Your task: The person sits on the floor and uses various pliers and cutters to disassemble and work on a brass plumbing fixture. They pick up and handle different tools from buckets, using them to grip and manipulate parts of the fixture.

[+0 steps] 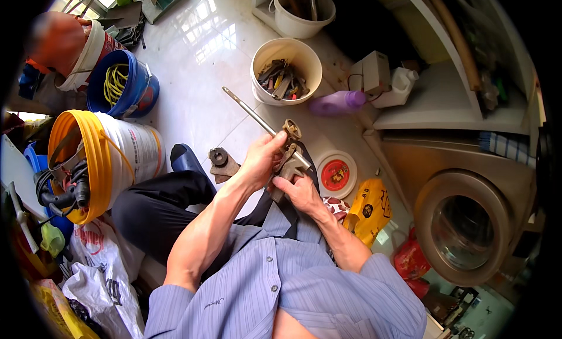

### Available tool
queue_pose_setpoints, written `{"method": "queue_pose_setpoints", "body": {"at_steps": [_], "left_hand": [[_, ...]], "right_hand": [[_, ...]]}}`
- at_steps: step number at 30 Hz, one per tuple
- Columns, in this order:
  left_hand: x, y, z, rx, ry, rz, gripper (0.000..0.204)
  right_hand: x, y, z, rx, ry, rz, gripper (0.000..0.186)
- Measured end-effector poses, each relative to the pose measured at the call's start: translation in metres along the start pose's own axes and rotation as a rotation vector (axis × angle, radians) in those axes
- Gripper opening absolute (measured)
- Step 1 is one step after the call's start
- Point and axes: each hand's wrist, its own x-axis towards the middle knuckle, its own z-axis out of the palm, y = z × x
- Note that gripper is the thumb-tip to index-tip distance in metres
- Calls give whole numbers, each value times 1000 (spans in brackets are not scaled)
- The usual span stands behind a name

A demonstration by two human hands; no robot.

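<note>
A metal tool with a long straight rod is held over my lap in both hands. The rod slants up and left, its narrow tip pointing away from me. My left hand wraps round it below a round brass-coloured collar. Closed on the grey metal body at the tool's lower end is my right hand, thumb on top. My palms and fingers partly hide that body. On the floor left of my hands lies a flat rusty metal plate with a black ring on it.
Ahead stands a white bucket of hand tools, beside a purple bottle. Blue and yellow-rimmed buckets crowd the left. A round lid, a yellow bag and a front-loading washing machine are at right.
</note>
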Motion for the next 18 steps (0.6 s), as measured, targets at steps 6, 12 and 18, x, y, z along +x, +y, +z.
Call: {"method": "queue_pose_setpoints", "body": {"at_steps": [6,12,18], "left_hand": [[-13,22,-2,102,-46,93,33],[-42,104,-2,359,198,262,32],[-53,157,-12,382,177,180,23]], "right_hand": [[9,-15,-14,-168,-208,-324,46],[57,-4,-92,-720,61,-390,27],[153,-52,-146,-902,257,-491,23]]}}
